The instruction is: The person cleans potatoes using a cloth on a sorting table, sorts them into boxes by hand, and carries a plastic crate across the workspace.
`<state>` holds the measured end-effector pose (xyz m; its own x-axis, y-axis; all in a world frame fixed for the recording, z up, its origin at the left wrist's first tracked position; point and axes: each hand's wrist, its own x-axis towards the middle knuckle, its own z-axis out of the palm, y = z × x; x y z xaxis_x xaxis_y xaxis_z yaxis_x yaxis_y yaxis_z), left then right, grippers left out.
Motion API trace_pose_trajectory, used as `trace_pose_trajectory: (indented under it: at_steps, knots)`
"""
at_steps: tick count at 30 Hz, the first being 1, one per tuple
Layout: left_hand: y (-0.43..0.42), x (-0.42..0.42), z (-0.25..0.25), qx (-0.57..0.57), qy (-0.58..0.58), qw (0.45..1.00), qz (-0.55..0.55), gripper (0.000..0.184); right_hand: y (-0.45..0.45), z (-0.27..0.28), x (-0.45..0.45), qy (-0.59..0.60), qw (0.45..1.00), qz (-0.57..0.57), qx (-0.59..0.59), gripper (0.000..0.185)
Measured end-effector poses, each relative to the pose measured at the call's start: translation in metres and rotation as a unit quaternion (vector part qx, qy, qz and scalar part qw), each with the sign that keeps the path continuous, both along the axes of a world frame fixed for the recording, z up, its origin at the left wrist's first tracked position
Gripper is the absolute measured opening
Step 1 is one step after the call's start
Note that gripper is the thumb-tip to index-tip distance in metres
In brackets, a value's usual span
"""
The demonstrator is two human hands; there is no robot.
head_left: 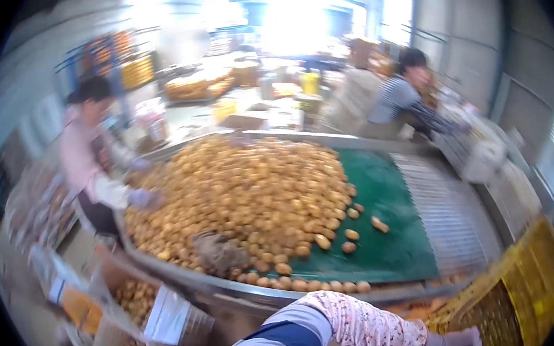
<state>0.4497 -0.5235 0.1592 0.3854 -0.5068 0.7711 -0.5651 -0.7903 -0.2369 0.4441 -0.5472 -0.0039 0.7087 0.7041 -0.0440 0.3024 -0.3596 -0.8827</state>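
Observation:
My left arm, in a striped sleeve and a floral sleeve cover [369, 326], reaches across the bottom of the view to the right. At its end my left hand [462, 342], which seems to be in a greyish glove, is beside or against a yellow plastic crate [537, 282] that stands tilted. Blur and the frame's edge hide its fingers, so its grip cannot be made out. My right hand is out of view. Beyond my arm, a large heap of potatoes [245, 182] covers much of a metal-rimmed sorting table. A few loose potatoes [351, 235] lie on its green belt [388, 242].
A brown cloth or sack [219, 253] lies on the heap's near edge. Ridged metal rollers [448, 204] adjoin the belt. One co-worker [91, 156] handles potatoes at left; another [396, 100] leans over white sacks [483, 155] at right. Potato-filled bins [133, 301] stand at lower left.

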Motion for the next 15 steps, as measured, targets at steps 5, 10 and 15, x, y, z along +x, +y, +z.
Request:
trace_pose_trajectory:
  at_steps: [5,10,15]
  knots:
    - [-0.087,-0.019,0.000,0.043,-0.042,0.996,-0.058,0.024,-0.141,-0.034,-0.015,0.030,0.968,-0.244,-0.049,0.059]
    - [-0.114,-0.018,0.014,0.069,0.013,0.971,-0.228,0.026,-0.239,-0.065,-0.086,0.062,0.871,-0.474,-0.116,0.059]
    - [-0.143,-0.008,0.007,0.069,-0.027,0.932,-0.356,0.020,-0.276,-0.088,-0.149,0.086,0.757,-0.620,-0.188,0.058]
